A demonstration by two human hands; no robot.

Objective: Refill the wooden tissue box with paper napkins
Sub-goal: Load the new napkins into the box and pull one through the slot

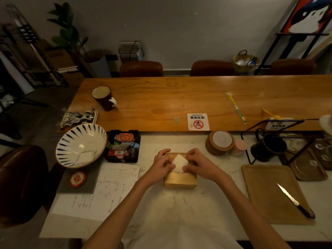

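The wooden tissue box (180, 180) stands on the marble counter in the middle, just in front of me. A white paper napkin (178, 165) sticks up out of its top with a pointed corner. My left hand (160, 166) rests on the box's left top edge, its fingers curled against the napkin. My right hand (197, 164) lies over the right top edge, its fingers pinching the napkin from that side. Both hands hide most of the box's top.
A striped bowl (71, 141) leans at the left beside a black tray of small items (123, 146). A written sheet (106, 189) lies left of the box. At right are stacked coasters (220, 142), a dark mug (268, 147), and a wooden board (265, 193) with a knife (294, 201).
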